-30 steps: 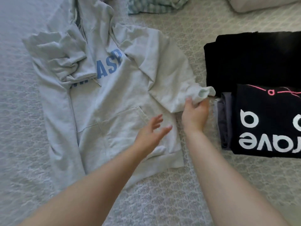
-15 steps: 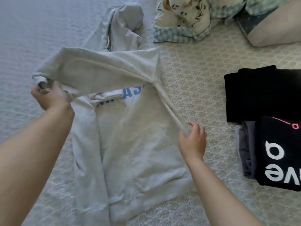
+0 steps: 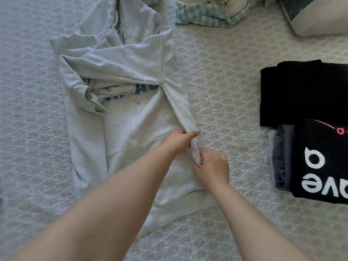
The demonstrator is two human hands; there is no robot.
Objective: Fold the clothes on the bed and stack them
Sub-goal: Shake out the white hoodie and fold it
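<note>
A light grey hoodie (image 3: 128,117) with blue letters lies face up on the bed, hood toward the far side. Both sleeves are folded across the chest; the upper one covers most of the letters. A raised fold runs down the hoodie's right side. My left hand (image 3: 179,141) pinches that fold near its middle. Just below, my right hand (image 3: 211,167) grips the same fold at its lower end. To the right sits a stack of folded clothes: a black garment (image 3: 301,91) and a black shirt with white letters (image 3: 323,162) over grey pieces.
The patterned bedspread (image 3: 222,76) covers the whole bed. A heap of unfolded checked and printed cloth (image 3: 211,14) lies at the far edge. A pale pillow (image 3: 320,19) sits in the far right corner.
My left hand let go of the sleeve, which now lies across the chest, and moved right to the side fold. My right hand slid down along that fold.
</note>
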